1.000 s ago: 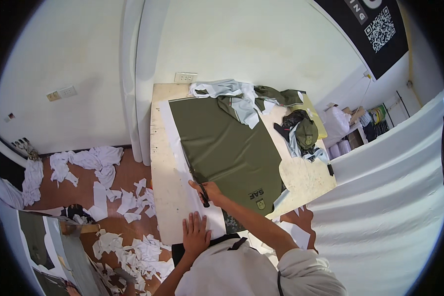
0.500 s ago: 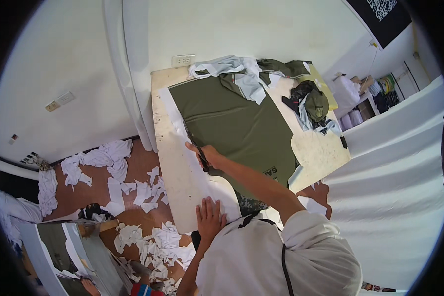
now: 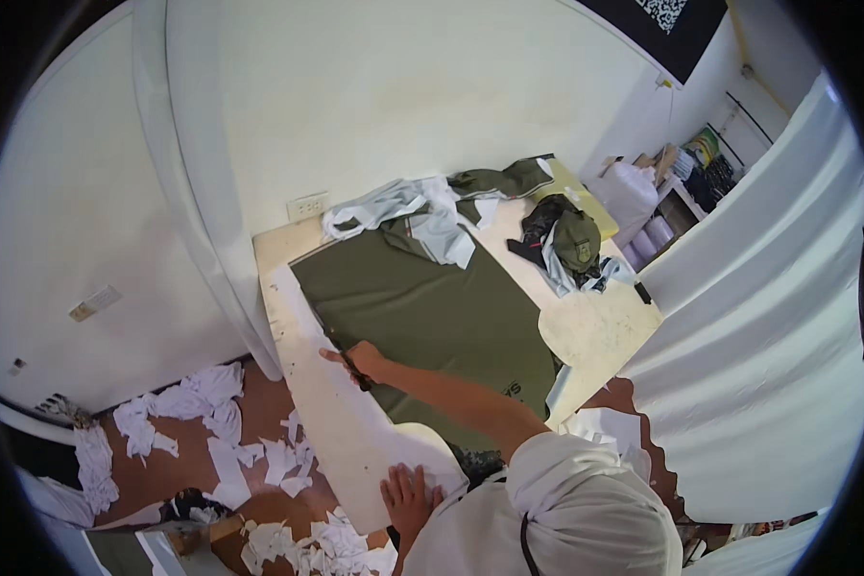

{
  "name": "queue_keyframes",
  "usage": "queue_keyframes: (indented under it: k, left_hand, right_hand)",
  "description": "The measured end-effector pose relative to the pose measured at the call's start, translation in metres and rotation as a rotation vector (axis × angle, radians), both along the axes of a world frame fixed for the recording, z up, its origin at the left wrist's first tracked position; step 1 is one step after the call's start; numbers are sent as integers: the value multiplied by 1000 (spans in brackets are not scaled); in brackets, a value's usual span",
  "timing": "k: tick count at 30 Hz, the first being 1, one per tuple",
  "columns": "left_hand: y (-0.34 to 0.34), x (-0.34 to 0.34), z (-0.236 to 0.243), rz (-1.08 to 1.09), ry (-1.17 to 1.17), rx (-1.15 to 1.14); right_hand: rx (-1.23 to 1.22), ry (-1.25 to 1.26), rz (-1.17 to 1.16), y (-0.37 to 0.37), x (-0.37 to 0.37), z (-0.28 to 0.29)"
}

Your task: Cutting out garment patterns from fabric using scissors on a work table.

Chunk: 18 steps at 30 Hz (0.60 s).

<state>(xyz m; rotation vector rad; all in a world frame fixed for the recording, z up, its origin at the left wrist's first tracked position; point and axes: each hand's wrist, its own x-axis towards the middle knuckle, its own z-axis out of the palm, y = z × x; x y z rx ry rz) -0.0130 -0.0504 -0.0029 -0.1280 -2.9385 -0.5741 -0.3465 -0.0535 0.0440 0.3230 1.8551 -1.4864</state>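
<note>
My right hand (image 3: 355, 353) reaches over the olive fabric (image 3: 422, 317) at its left edge, closed on black scissors (image 3: 360, 378) whose blades lie along the white strip (image 3: 296, 298) there. My left hand (image 3: 411, 499) rests with fingers apart on white backing beside the table's near left corner. The fabric carries a dark printed emblem, partly behind my right forearm, and a camouflage piece shows at its near end. All lie on a pale wooden table (image 3: 605, 317).
Grey and olive garments (image 3: 432, 230) and a bundle with an olive piece (image 3: 576, 240) sit at the table's back. White scraps (image 3: 178, 413) litter the brown floor at left. A white curtain (image 3: 758, 317) hangs at right; shelved bags (image 3: 629, 202) stand behind.
My right hand and scissors have moved farther along the fabric's left edge, toward its far end. My left hand stays near the front corner. The whole view has shifted with my head.
</note>
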Motion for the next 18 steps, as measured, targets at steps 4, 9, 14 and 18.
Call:
queue_keyframes:
  k: [4, 9, 14, 18]
  left_hand:
    - [-1, 3, -5, 4, 60, -15]
    - [0, 0, -13, -4, 131, -43]
    - [1, -2, -15, -6, 66, -41]
    - [1, 0, -16, -11, -58, -96]
  right_hand:
    - [-43, -37, -4, -8, -13, 14]
    - [-52, -61, 3, -20, -42, 1]
    - [-168, 74, 18, -22, -64, -2]
    - [-109, -30, 20, -54, -74, 3]
